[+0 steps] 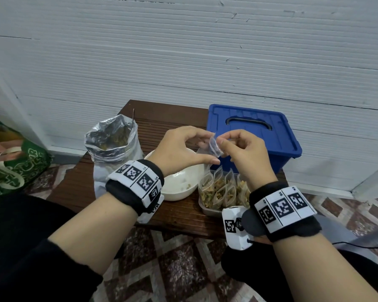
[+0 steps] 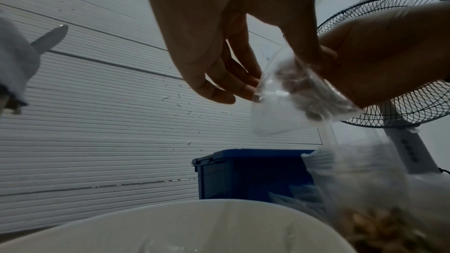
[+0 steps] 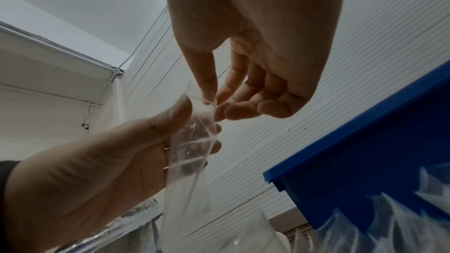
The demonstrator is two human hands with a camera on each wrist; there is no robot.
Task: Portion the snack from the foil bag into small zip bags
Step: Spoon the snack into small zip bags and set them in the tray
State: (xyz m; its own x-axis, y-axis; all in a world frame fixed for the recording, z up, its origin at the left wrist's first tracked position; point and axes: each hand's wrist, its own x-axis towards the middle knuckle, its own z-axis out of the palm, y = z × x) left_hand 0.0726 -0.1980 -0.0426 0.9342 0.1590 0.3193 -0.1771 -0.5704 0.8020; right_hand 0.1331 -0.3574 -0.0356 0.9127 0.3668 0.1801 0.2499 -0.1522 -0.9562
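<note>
The wooden table (image 1: 166, 118) stands against a white ribbed wall (image 1: 183, 51). The blue box (image 1: 253, 131) with a closed lid and a dark handle takes the far right corner of the table. The foil bag (image 1: 111, 142) stands upright near the far left edge, its mouth is open, the snack is visible inside, and a thin metal handle (image 1: 133, 118) rises out of it. The white bowl (image 1: 183, 182) sits in the middle of the table, between the foil bag and the tray; a few crumbs lie at its bottom. The tray (image 1: 210, 209) is at the near right edge, just beside the bowl, and it holds several filled zip bags (image 1: 220, 190) that stand on end, packed close together.

Both hands are raised above the bowl and the tray, near each other. Between them hangs one small clear zip bag (image 1: 215, 147). The left hand (image 1: 181, 147) holds it from the left side: the thumb lies on one face and the fingers on the other, as the right wrist view shows. The right hand (image 1: 244, 149) pinches the top edge of the same bag between thumb and forefinger, and its other fingers are curled loosely under. So the bag's upper part is inside the two grips and the rest hangs down free below them. If anything is inside it I cannot tell. In the left wrist view a standing fan (image 2: 394, 64) is behind the hands.
</note>
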